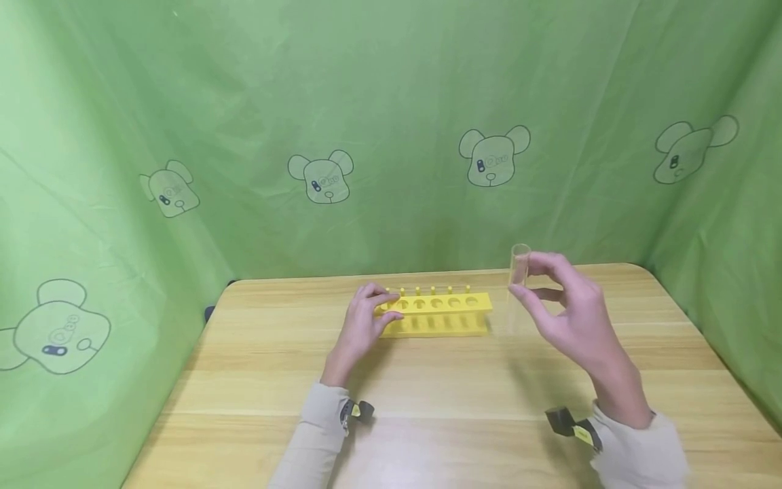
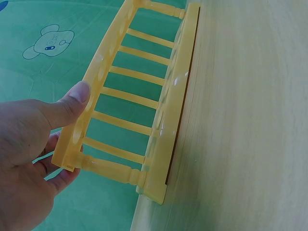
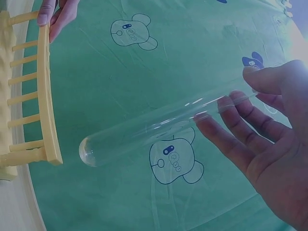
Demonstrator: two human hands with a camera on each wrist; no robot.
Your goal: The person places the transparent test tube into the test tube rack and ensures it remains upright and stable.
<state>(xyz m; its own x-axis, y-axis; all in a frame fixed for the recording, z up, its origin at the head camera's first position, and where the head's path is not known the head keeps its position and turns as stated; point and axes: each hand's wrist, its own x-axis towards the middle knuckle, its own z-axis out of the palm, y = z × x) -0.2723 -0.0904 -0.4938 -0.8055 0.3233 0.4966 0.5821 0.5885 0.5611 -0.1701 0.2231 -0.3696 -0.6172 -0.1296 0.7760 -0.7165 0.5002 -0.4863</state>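
A yellow test tube rack (image 1: 436,303) stands on the table, with a row of round holes on top and upright pegs along its back. My left hand (image 1: 364,317) grips the rack's left end, the thumb (image 2: 79,92) in front of the top bar and the fingers behind it. To the right of the rack, my right hand (image 1: 571,299) pinches a clear test tube (image 3: 149,127) near its open upper end, between thumb and fingers. The tube is upright, and its rounded bottom hangs beside the rack's right end. No tube shows in the rack's holes.
The wooden table (image 1: 440,394) reaches back to a green curtain (image 1: 403,224) printed with bear heads, which also encloses both sides. A wrist camera (image 1: 364,411) sits on the left sleeve and another (image 1: 560,421) on the right.
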